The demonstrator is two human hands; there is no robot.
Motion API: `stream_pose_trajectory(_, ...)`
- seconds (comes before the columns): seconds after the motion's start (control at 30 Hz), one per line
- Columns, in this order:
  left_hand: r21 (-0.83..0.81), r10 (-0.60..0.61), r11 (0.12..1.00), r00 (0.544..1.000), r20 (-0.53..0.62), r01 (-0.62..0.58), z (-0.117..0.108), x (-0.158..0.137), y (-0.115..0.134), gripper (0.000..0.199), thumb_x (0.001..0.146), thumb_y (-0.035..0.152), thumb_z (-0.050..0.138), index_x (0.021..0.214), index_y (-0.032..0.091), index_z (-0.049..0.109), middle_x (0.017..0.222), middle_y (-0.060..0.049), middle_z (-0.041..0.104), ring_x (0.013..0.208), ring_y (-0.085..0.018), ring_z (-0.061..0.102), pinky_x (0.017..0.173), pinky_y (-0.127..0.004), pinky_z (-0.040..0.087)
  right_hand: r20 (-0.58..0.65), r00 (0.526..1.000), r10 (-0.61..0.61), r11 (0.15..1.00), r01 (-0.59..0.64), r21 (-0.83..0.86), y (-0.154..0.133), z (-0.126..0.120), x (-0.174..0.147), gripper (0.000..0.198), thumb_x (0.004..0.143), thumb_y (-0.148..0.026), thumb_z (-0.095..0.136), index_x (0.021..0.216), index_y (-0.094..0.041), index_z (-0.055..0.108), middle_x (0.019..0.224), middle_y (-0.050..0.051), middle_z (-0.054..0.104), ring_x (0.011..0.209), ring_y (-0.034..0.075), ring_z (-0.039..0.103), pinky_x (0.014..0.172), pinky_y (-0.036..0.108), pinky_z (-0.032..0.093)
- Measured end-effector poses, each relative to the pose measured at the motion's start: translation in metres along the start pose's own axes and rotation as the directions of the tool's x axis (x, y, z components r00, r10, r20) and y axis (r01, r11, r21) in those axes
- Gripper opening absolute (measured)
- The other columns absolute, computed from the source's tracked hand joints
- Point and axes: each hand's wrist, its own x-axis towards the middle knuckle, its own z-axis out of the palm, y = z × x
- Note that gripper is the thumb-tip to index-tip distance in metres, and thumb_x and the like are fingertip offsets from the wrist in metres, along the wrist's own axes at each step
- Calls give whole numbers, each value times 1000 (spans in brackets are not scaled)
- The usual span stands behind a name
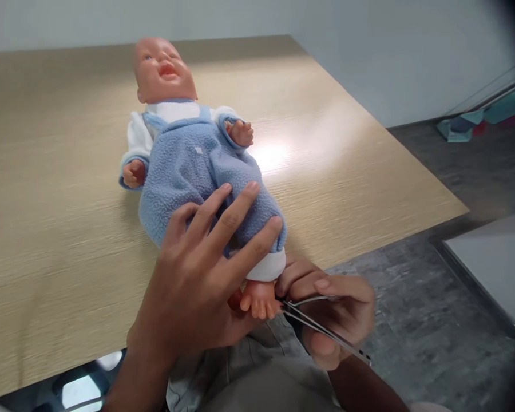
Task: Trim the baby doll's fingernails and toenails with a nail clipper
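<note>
A baby doll (193, 149) in blue fleece overalls and a white shirt lies on its back, its head away from me. My left hand (197, 269) lies across the doll's legs with fingers spread, the thumb tucked under the foot and steadying it. The doll's bare foot (260, 298) sticks out over the table's near edge. In my right hand (339, 315), a metal nail clipper (326, 329) is pinched between thumb and fingers. Its jaw end touches or nearly touches the small toe. The doll's other foot is mostly hidden behind my left hand.
Beneath the doll is a light wooden table (60, 229), whose right corner juts out over a grey floor (412, 297). A white panel with a dark edge (493, 269) stands at the right. Teal and pink items (476, 123) lie by the wall.
</note>
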Motion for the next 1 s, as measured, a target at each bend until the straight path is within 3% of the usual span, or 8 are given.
stream_pose_trajectory(0.07, -35, -7, 999, 999, -36, 5, 2, -2, 0, 65, 86, 55, 70, 140, 22, 58, 160, -18, 43, 144, -45, 45, 107, -60, 39, 22, 999, -31, 999, 32, -29, -1, 0, 1, 38, 95, -41, 70, 126, -22, 60, 68, 0, 57, 65, 21, 62, 58, 36, 56)
stream_pose_trajectory(0.2, -154, -54, 988, 983, -178, 27, 10, -13, 3, 42, 85, 41, 77, 122, 23, 68, 141, -14, 60, 131, -36, 57, 109, -54, 42, 193, 980, -46, 998, 54, -39, -5, -6, 6, 46, 95, -36, 71, 137, -21, 59, 75, 4, 64, 73, 22, 65, 68, 39, 60)
stream_pose_trajectory(0.33, -250, -50, 968, 951, -305, -29, 16, -25, 6, 21, 87, 32, 78, 106, 22, 73, 111, -9, 69, 108, -28, 64, 95, -47, 51, 273, 957, -99, 979, 143, -147, -11, -12, 5, 56, 95, -36, 72, 143, -15, 53, 85, 8, 70, 81, 24, 71, 78, 43, 62)
stream_pose_trajectory(0.43, -376, -111, 926, 951, -289, -6, 19, -31, 12, 8, 90, 21, 74, 98, 20, 73, 102, -6, 67, 93, -20, 64, 82, -38, 54, 329, 939, -98, 965, 171, -199, -15, -12, 8, 53, 97, -36, 70, 141, -15, 50, 88, 9, 73, 86, 23, 73, 86, 43, 62)
stream_pose_trajectory(0.63, -499, -170, 866, 957, -234, 32, 19, -33, 21, 11, 90, 10, 71, 98, 18, 73, 101, -5, 68, 92, -19, 67, 77, -35, 55, 414, 906, -85, 941, 209, -266, -20, -13, 18, 17, 100, -36, 66, 104, -23, 55, 82, 4, 74, 81, 20, 75, 86, 40, 64)
stream_pose_trajectory(0.8, -524, -195, 851, 950, -245, 40, 21, -34, 24, 17, 89, 6, 71, 100, 18, 73, 96, -4, 68, 87, -17, 67, 73, -33, 57, 410, 912, -23, 959, 135, -248, -23, -16, 18, 13, 101, -36, 65, 100, -25, 57, 81, 1, 73, 78, 20, 75, 85, 42, 66)
stream_pose_trajectory(0.9, -543, -206, 839, 942, -265, 30, 23, -34, 25, 16, 89, 7, 73, 100, 18, 73, 95, -4, 69, 87, -17, 69, 72, -31, 58, 404, 913, 46, 959, 72, -274, -26, -19, 18, 10, 101, -31, 65, 101, -24, 58, 85, 3, 72, 88, 20, 75, 84, 40, 65)
stream_pose_trajectory(1.0, -548, -209, 836, 936, -284, 20, 24, -34, 25, 15, 89, 8, 73, 101, 17, 74, 95, -4, 70, 88, -17, 69, 71, -30, 59, 471, 882, 1, 948, 148, -280, -28, -20, 20, 16, 101, -30, 65, 93, -21, 55, 84, 4, 72, 88, 18, 75, 87, 36, 64)
